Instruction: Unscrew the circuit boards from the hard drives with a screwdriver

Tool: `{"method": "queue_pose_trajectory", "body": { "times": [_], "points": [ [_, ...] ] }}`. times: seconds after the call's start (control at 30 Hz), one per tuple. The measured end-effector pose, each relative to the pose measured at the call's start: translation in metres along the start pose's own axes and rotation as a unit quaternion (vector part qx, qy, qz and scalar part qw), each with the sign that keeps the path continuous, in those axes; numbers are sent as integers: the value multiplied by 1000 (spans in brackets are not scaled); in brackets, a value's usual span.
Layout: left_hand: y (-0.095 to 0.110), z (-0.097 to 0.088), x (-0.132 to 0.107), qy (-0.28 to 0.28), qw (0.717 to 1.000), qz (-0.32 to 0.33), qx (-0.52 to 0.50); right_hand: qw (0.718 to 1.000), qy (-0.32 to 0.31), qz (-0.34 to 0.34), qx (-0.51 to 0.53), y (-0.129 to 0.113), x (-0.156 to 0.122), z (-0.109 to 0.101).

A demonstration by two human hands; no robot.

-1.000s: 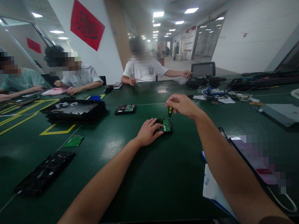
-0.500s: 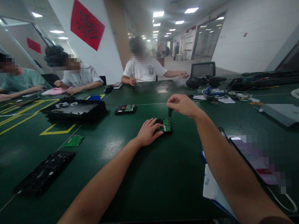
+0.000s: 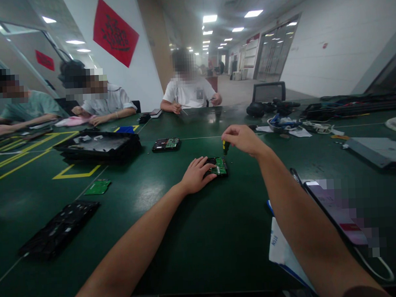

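A hard drive (image 3: 221,166) with a green circuit board facing up lies on the dark green table (image 3: 182,236). My left hand (image 3: 199,174) grips its left end, with the fingers over the top and the thumb along the near edge. Above the drive's right end, my right hand (image 3: 241,138) pinches a short screwdriver (image 3: 226,147) with a dark and yellow handle, pointing down. Whether its tip touches the board is too small to tell. A tiny bright bit (image 3: 232,162) rests on the table right of the drive.
Another hard drive (image 3: 166,144) lies farther left, near a black tray (image 3: 100,155). A loose circuit board (image 3: 98,187) and a black frame (image 3: 59,229) are at left. To the right are a phone (image 3: 335,212), a white-blue packet (image 3: 281,245) and a grey box (image 3: 378,151). Several people sit opposite.
The screwdriver has turned in my right hand, so yellow now shows on its handle. My left hand and the hard drive stay put. The person opposite has drawn one arm in.
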State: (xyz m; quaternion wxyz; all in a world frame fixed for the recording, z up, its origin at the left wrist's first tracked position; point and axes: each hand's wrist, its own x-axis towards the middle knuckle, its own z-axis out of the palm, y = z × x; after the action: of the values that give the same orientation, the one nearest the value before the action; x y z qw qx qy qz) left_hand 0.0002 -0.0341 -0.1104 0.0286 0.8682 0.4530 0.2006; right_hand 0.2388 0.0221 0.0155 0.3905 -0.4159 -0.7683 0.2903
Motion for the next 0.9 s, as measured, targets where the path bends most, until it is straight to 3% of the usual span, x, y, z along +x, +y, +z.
{"method": "queue_pose_trajectory", "body": {
  "times": [0.3, 0.4, 0.53, 0.73, 0.9],
  "points": [
    [0, 0, 1, -3, 1000, -3, -2, 999, -45, 3, 27, -8, -3, 2],
    [0, 1, 1, 0, 1000, -3, 0, 999, -28, -17, 16, -5, -1, 2],
    [0, 1, 0, 1, 1000, 1, 3, 1000, -1, 12, 4, -5, -2, 1],
    [1, -1, 0, 0, 1000, 0, 2, 998, -38, 12, 38, -10, -5, 2],
    [0, -1, 1, -2, 1000, -1, 0, 999, -38, 3, 0, -9, -3, 0]
  ]
}}
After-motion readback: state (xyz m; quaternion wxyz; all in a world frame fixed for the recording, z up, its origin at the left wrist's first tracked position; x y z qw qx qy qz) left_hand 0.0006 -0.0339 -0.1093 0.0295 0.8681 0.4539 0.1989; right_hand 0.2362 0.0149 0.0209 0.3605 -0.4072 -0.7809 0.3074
